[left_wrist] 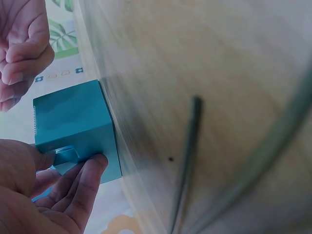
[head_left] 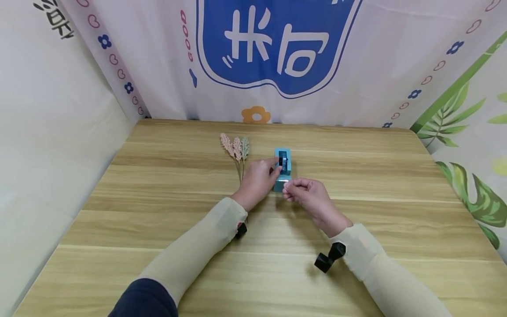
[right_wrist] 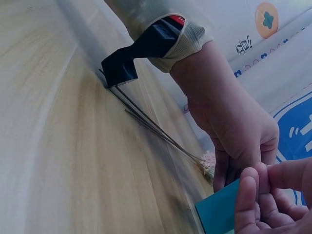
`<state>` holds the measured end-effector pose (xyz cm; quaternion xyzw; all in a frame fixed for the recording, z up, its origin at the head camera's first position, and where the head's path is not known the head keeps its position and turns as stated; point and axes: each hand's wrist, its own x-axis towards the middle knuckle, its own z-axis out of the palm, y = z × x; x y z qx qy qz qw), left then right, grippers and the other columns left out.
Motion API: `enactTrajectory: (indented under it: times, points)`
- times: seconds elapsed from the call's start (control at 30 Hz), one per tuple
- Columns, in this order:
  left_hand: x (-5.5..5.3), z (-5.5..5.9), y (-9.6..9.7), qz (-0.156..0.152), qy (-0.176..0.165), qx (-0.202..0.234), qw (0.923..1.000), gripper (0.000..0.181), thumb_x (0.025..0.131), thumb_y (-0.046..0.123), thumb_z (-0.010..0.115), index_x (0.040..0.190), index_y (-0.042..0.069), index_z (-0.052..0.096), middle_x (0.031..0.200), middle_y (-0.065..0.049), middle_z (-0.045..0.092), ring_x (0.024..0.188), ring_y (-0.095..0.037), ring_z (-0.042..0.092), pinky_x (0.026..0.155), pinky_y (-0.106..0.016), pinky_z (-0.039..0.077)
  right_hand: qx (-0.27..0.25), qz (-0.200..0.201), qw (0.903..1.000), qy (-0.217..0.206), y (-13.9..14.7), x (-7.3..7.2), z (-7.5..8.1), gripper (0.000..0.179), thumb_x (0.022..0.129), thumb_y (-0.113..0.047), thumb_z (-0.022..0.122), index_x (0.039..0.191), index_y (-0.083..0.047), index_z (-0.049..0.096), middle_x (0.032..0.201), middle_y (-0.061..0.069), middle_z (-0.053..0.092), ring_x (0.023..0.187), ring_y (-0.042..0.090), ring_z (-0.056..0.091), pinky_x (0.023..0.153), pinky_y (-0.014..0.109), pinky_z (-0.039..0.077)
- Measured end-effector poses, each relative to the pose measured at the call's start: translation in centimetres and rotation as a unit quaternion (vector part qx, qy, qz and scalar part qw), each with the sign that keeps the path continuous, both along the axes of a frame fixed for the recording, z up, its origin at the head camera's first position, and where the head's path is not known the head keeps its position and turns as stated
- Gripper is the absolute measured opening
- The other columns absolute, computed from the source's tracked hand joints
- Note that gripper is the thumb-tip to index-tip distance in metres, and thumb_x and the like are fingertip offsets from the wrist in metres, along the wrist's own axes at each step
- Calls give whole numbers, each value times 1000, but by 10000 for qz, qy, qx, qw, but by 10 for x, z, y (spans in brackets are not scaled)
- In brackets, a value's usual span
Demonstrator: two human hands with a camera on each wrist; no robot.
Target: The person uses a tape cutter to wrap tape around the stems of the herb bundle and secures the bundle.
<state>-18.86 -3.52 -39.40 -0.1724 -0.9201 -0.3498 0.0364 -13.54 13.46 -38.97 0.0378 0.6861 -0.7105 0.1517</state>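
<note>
A teal tape dispenser [head_left: 288, 166] stands on the wooden table, its roll [head_left: 284, 159] set in the far part. My left hand [head_left: 256, 181] grips the dispenser about its middle, fingers and thumb on its sides, as the left wrist view shows on the teal body [left_wrist: 73, 112]. At the dispenser's near end, my right hand [head_left: 310, 198] pinches thumb against forefinger, and a clear, glinting strip of tape shows at the fingertips. In the right wrist view the right hand [right_wrist: 273, 200] hides part of the dispenser [right_wrist: 218, 208].
Artificial flower sprigs [head_left: 236, 147], pink and pale green, lie just left of the dispenser, with their stems [right_wrist: 151, 127] running under the left forearm. Black camera mounts [head_left: 330, 257] hang from both wrists. A printed curtain [head_left: 166, 88] hangs behind the table's far edge.
</note>
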Motion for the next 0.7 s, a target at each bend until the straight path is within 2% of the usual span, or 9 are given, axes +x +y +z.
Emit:
enactTrajectory:
  times: [0.33,0.7]
  points:
    - [0,-1,1,11,219,-119,9997,36,108,20,60,138,2,66,106,-13,80,67,-12,65,54,-20,47,55,126,9998,-109,2,7,3,25,105,-10,63,117,13,64,87,-3,76,82,5,71,82,23,60]
    - [1,0,1,-69,285,-214,9993,36,109,19,58,139,0,65,116,-16,79,70,-12,64,58,-21,49,142,156,9997,-80,2,13,0,28,105,-9,62,118,15,63,86,-3,76,82,5,71,81,23,60]
